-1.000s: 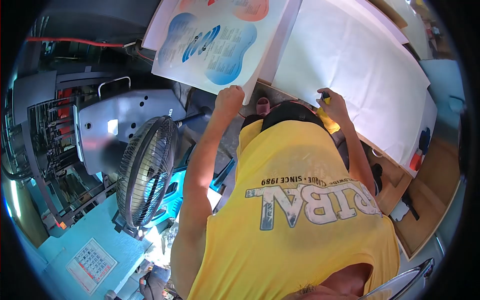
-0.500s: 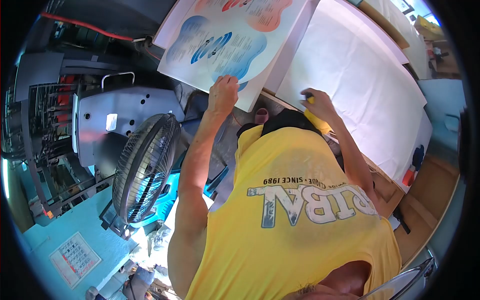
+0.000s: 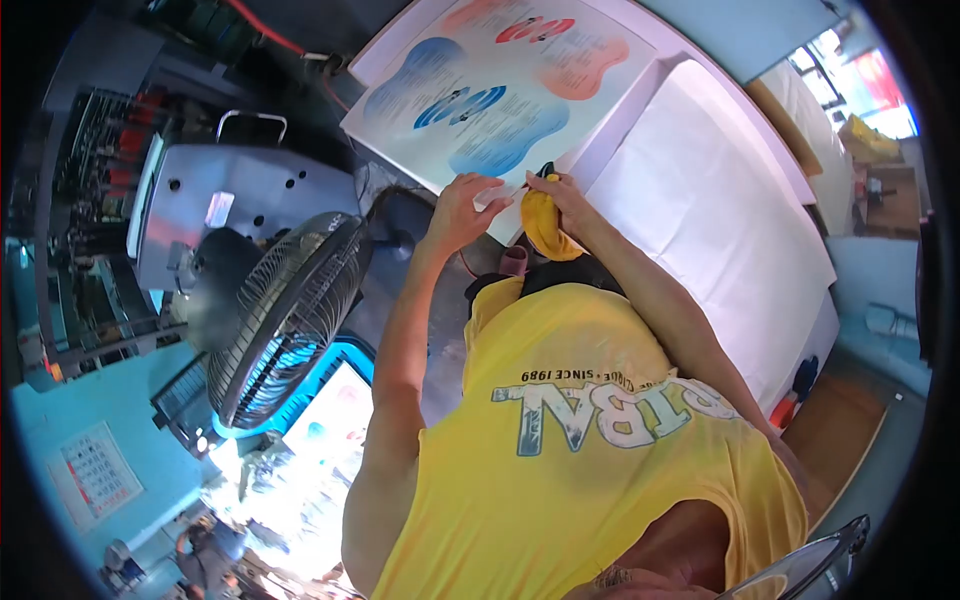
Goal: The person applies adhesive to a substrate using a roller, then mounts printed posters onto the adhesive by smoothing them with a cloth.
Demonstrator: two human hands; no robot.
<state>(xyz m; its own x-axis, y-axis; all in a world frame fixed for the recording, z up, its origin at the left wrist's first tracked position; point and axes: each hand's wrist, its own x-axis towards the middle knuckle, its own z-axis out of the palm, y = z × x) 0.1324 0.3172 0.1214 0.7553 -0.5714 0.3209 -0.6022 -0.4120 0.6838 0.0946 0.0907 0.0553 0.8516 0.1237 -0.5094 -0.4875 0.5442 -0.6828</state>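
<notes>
Moved since the earlier frame: right hand (image 3: 568, 200) and yellow cloth (image 3: 540, 218), from over the white paper (image 3: 700, 200) across to just beside the left hand (image 3: 458, 218). View swung as well; apparent shifts of standing objects probably due to head motion.

Yellow cloth: bunched, hanging below the right hand, near the front edge of the printed sheet (image 3: 522, 52). Fingers of the right hand clamped on it, with a black-ended piece (image 3: 546, 170) at its upper end; exact identity not readable. Left hand: thumb and forefinger curved, apart, around a pale translucent piece (image 3: 493, 196). Contact with both fingertips: cannot tell.

Step in hand, as judged: close two-handed handling of small items, in front of the prints rather than on them. Next move, as judged: would call for a steady right-hand hold and a fine left-hand pinch, with loose cloth clear of the ink.

Outward: blue and red shapes on the printed sheet; white paper to its right, slightly creased; pink slipper (image 3: 513, 262) below; caged fan (image 3: 290, 310) and grey metal panel (image 3: 240, 180) to the left; calendar (image 3: 95, 475) farther off, lower left.
</notes>
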